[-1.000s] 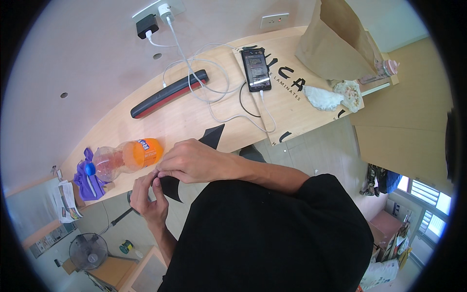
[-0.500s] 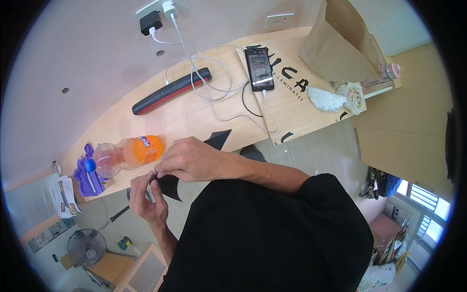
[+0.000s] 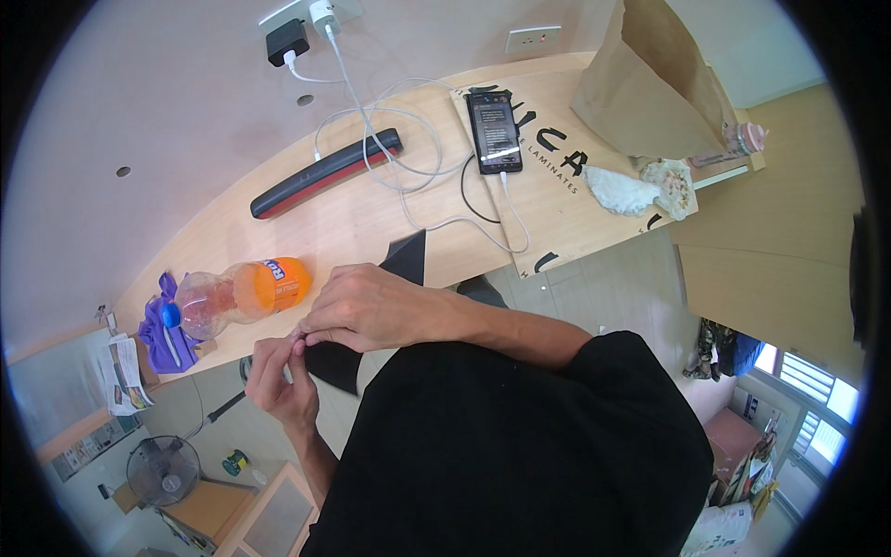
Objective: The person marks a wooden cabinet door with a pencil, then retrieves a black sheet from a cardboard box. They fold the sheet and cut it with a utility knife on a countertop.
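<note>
1. Black sheet (image 3: 336, 365), thin and flexible in look, at eight o'clock from the middle of the view, held at the near edge of a pale wooden desk (image 3: 362, 218). A second dark point rises past the right wrist toward twelve; the hand covers what lies between, so I cannot be sure both parts are one piece.
2. The right hand (image 3: 360, 304), its back facing up, reaches in from three o'clock and pinches the sheet's nine o'clock end.
3. The left hand (image 3: 280, 376), coming up from six o'clock, has thumb and fingers closed at that same end. The two hands meet at the fingertips, probably to control one small stretch of edge while the rest hangs loose.
4. A clear bottle (image 3: 213, 302) with a blue cap is at nine o'clock, near the hands. Orange gathered at its base suggests it stands upright. A purple pouch (image 3: 165, 345) sits just beyond.
5. A lit phone (image 3: 496, 132), between twelve and one, rests on a printed board (image 3: 534, 209); a white cable (image 3: 450, 223) plugs into its near end, presumably for charging, with slack looped across the desk.
</note>
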### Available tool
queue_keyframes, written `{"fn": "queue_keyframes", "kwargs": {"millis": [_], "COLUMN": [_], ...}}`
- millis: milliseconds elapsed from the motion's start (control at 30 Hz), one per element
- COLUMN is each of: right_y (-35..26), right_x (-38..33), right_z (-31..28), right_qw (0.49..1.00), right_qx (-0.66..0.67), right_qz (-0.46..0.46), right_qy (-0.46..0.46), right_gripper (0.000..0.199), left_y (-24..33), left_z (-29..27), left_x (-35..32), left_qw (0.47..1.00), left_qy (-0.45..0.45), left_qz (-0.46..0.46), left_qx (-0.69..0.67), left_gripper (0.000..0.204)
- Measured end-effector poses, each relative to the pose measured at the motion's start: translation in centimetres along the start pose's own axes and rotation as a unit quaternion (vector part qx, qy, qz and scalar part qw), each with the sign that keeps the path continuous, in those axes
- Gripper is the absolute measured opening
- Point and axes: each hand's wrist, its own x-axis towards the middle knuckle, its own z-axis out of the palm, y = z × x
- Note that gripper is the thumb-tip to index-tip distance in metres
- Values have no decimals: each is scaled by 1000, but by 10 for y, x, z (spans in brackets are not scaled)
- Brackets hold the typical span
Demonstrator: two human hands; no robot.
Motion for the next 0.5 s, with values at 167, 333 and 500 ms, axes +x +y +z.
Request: {"fn": "queue_keyframes", "kwargs": {"millis": [167, 333, 500], "right_y": [5, 5, 3], "right_x": [-4, -3, -5], "right_z": [-5, -5, 3], "right_qw": [1000, 999, 999], "right_qx": [-17, -10, -29], "right_qz": [10, 3, 4], "right_qy": [-10, -31, 22], "right_gripper": [11, 11, 9], "left_y": [-4, 8, -1], "left_z": [-8, -10, -11], "left_x": [4, 13, 4], "left_qw": [1000, 997, 999], "left_qy": [16, -49, -42], "left_qz": [16, -20, -32], "left_qx": [-21, -59, 2], "left_gripper": [16, 21, 22]}}
